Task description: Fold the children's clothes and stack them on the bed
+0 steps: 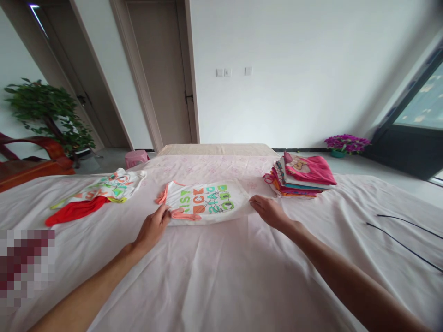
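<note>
A white shirt [233,191] is spread sideways over a pale pink, softly wrinkled sheet [214,276], around the middle of its width and nearer the far edge than the bottom of the view. The shirt's fabric looks thin and smooth, printed with blocky green, orange and teal letters and round cartoon eyes; coral trim curls at its left end. The left hand [155,226] is nearly closed, thumb and fingers pinching the near left corner beside the trim. The right hand [268,211] is also nearly closed, fingertips gripping the right end.

Just beyond the right hand, toward the sheet's far edge, stands a pile [301,177] of folded clothes, soft-edged and slightly uneven, bright pink on top, with white, teal, red and orange layers below. Toward the far left edge lies a rumpled white top [117,184] with a colorful print and yellow-green trim, touching a crumpled, plain red garment [78,211]. Two thin, smooth black cords [398,240] curve across the sheet at the right side.
</note>
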A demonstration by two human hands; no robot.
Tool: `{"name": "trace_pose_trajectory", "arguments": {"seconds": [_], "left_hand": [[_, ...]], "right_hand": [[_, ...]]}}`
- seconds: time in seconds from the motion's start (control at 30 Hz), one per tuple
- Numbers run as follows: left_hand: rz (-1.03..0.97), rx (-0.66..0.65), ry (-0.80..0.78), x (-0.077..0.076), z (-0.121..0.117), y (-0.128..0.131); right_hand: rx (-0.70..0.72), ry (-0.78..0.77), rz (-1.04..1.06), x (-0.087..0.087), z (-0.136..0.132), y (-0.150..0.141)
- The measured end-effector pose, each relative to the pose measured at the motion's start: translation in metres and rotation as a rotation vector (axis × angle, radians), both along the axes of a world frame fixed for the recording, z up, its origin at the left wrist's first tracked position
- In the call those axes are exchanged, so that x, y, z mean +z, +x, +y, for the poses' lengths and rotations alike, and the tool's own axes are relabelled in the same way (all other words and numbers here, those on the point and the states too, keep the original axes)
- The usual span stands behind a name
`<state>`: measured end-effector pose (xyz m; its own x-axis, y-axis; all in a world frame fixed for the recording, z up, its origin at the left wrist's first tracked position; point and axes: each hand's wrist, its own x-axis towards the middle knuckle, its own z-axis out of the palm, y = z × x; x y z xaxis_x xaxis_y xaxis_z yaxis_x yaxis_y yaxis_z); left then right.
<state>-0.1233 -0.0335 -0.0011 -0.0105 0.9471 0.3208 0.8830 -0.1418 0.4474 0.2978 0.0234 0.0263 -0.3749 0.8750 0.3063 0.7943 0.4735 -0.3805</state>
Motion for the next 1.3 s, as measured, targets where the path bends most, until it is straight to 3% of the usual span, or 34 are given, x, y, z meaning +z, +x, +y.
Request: {"name": "trace_pose_trajectory", "arguments": {"seconds": [0.17,0.37,0.43,0.5,0.6,0.7,0.93,1.13,1.23,1.3], "left_hand": [[0.15,0.244,-0.166,0.002,0.036,0.009],[0.273,0.299,-0.233,-0.002,0.056,0.008],[0.293,0.302,-0.181,-0.002,0.055,0.005],[0.329,0.217,-0.02,-0.001,0.048,-0.001],[0.403,-0.091,0.234,-0.001,0.03,-0.012],[0.486,-0.303,0.276,-0.002,0.015,-0.016],[0.577,-0.243,0.228,-0.002,0.018,-0.01],[0.531,-0.231,0.101,0.003,-0.009,-0.02],[0.433,-0.229,0.036,0.006,-0.014,0.002],[0.371,-0.3,0.018,0.005,-0.008,0.029]], "right_hand": [[-0.074,-0.005,0.054,-0.008,0.059,-0.012],[-0.174,-0.02,-0.097,-0.029,0.084,-0.022],[-0.231,0.029,-0.164,-0.027,0.079,-0.02],[-0.215,0.125,-0.194,-0.021,0.066,-0.016],[0.009,0.197,-0.215,-0.01,0.04,-0.008],[0.224,0.147,-0.283,-0.008,0.023,-0.008],[0.187,0.142,-0.424,-0.015,0.028,-0.02],[0.22,0.09,-0.362,0.0,-0.009,-0.009],[0.274,0.059,-0.272,0.008,-0.024,-0.025],[0.321,0.037,-0.246,0.008,-0.026,-0.049]]}}
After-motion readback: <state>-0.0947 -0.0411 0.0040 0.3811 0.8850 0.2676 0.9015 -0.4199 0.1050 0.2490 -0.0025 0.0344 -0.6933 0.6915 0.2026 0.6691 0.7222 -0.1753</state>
